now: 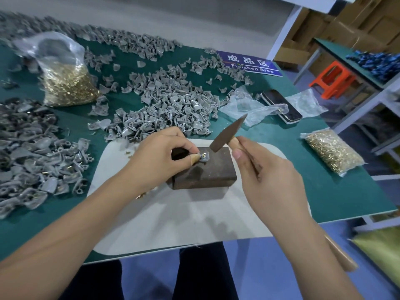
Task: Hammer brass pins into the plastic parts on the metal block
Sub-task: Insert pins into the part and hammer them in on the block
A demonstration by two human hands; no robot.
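Two hands at work over one small part on the metal block.

Left hand pinches the grey plastic part against the block's top, a brass pin seated in it, just beside the fingertips; right hand grips the hammer by its wooden handle, head poised close above and right of the pin; block sits on a white mat on the green bench; heaps of grey parts beyond.

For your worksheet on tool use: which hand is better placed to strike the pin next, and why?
The right hand. It grips the hammer, whose head hangs just above the plastic part on the metal block. The left hand pinches that part and steadies it.
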